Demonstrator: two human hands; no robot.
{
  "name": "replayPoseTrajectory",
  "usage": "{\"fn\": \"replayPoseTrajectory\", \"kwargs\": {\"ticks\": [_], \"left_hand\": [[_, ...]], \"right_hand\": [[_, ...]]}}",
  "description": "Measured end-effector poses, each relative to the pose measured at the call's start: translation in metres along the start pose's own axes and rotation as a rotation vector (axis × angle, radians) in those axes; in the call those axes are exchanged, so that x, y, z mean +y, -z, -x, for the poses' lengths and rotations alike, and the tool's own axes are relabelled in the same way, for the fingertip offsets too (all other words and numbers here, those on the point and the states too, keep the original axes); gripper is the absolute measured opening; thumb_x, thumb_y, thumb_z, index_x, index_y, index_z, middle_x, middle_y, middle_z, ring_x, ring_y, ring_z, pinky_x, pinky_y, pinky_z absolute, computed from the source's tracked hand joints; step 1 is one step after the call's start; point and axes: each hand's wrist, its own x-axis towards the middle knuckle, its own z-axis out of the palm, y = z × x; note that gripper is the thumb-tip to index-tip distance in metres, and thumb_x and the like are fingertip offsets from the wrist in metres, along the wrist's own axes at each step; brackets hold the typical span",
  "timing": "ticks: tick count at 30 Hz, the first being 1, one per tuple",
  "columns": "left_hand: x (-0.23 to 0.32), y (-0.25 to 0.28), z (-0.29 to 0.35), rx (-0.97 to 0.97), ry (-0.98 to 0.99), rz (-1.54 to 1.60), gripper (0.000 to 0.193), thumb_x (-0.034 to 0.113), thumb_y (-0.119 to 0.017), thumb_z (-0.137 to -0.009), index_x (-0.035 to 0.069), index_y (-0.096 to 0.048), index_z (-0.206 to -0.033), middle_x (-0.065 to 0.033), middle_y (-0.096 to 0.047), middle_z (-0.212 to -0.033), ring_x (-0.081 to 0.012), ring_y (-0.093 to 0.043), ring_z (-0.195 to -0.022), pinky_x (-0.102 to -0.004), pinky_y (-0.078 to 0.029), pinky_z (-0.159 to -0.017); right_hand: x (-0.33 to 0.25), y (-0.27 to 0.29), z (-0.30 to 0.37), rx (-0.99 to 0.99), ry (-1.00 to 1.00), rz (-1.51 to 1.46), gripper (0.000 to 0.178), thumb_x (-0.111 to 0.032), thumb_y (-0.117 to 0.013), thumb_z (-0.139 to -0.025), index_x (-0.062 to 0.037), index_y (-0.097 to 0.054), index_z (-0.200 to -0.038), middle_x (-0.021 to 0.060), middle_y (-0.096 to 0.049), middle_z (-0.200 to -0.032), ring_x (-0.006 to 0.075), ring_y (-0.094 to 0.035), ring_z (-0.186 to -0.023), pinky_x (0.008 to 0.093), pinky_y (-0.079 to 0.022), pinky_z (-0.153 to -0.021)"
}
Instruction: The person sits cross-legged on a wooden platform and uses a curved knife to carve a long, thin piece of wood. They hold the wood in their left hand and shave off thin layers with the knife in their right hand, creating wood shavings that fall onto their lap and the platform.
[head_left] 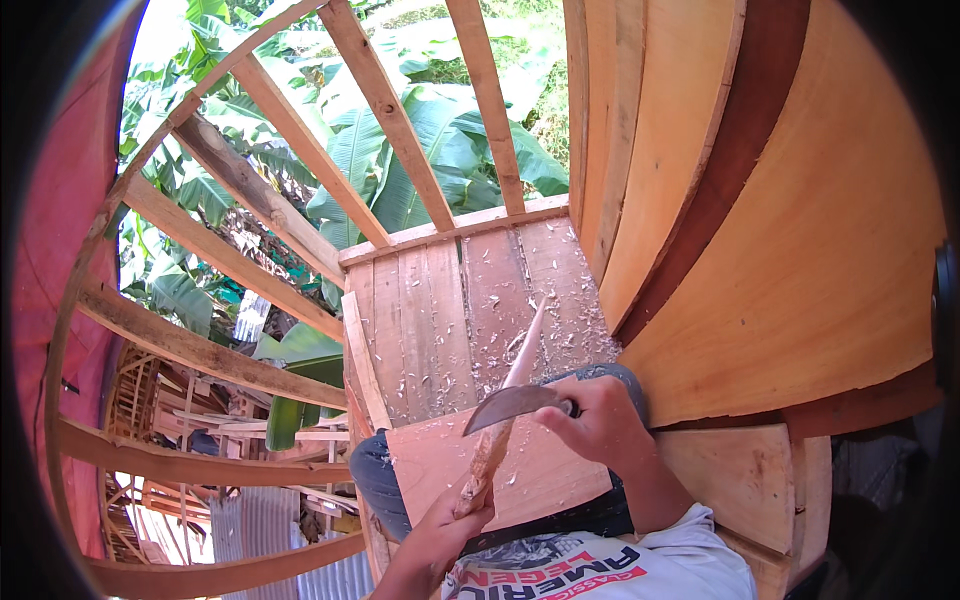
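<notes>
My left hand [452,520] is closed round the lower end of a wooden stick [522,362], which slants up and away from me. Its far part is pale, smooth and tapers to a point; the part near my hand is rough and brownish. In my right hand [600,425] is a knife [513,405] with a broad curved dark blade, the fingers wrapped round its handle. The blade lies across the middle of the stick. Under both, a thin wooden board [555,480] rests on my lap with a few shavings on it.
Wood shavings litter the plank floor [420,330] ahead. Slatted wooden railing [390,120] runs along the front and left, with banana leaves beyond. A plywood wall [800,230] rises close on my right. Corrugated metal sheets [255,525] lie outside at lower left.
</notes>
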Motion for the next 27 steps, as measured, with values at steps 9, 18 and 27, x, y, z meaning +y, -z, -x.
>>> {"fn": "replayPoseTrajectory", "kwargs": {"ticks": [9, 18, 27], "left_hand": [[0.002, 0.011, 0.011, 0.104, -0.061, -0.104, 0.014, 0.001, -0.058, -0.084, 0.005, -0.048, -0.093, -0.0009, -0.045, -0.075, -0.0095, -0.043, -0.069, -0.0273, -0.037, -0.061], [0.015, 0.004, 0.034, 0.153, -0.183, -0.328, 0.012, 0.002, -0.057, -0.084, 0.005, -0.048, -0.092, -0.0029, -0.045, -0.073, -0.0124, -0.044, -0.068, -0.0294, -0.037, -0.061], [-0.01, 0.03, 0.035, 0.101, -0.161, -0.083, 0.011, 0.005, -0.057, -0.088, 0.006, -0.047, -0.093, 0.0007, -0.043, -0.072, -0.0107, -0.041, -0.065, -0.0274, -0.036, -0.058]], "right_hand": [[0.045, 0.015, -0.017, 0.207, -0.234, -0.084, 0.063, -0.052, -0.059, -0.088, 0.0049, -0.052, -0.062, 0.0177, -0.046, -0.05, 0.0281, -0.046, -0.045, 0.0389, -0.037, -0.048], [0.031, -0.025, -0.023, 0.138, -0.046, 0.068, 0.063, -0.056, -0.061, -0.085, 0.0003, -0.053, -0.058, 0.0198, -0.047, -0.052, 0.0346, -0.051, -0.049, 0.0409, -0.039, -0.049], [-0.01, -0.048, 0.013, -0.068, 0.121, -0.004, 0.061, -0.057, -0.063, -0.083, -0.0006, -0.057, -0.06, 0.017, -0.05, -0.05, 0.034, -0.056, -0.05, 0.0406, -0.042, -0.05]]}}
